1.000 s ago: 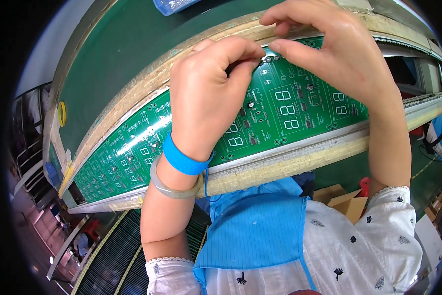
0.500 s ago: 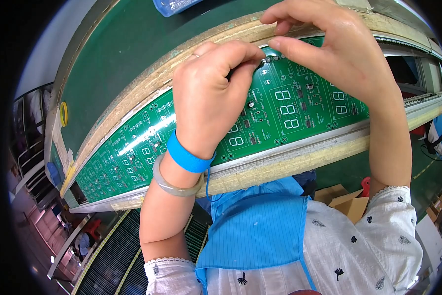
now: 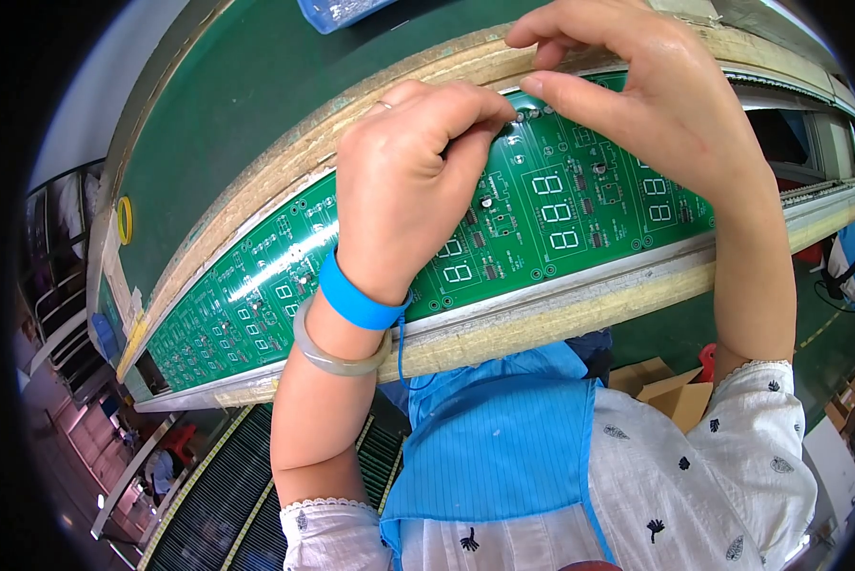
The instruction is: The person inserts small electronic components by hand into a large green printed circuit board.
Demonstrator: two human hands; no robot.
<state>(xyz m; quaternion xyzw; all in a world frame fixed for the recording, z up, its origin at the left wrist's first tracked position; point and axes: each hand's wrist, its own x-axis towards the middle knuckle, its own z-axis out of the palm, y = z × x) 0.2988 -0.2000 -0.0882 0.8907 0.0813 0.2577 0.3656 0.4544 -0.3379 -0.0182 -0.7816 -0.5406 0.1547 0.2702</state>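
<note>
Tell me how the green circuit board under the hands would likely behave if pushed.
The green circuit board seems stiff, showing no obvious sag. Pushed lengthwise, it would probably slide, not tip, lying flat along the metal rail. Its small raised components might be fragile to rough contact.

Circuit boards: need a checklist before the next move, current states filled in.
1. Circuit boards lying face up along the near rail: ok.
2. Left hand at the boards' far edge, thumb and forefinger together: ok.
3. Small part between those fingertips: cannot tell, the hand hides it.
4. Right hand free: ok, thumb and fingers apart, nothing visible in it.
5. Blue wrist strap on the left wrist: ok.
6. Strap cord grounded: cannot tell, far end out of sight.
</note>
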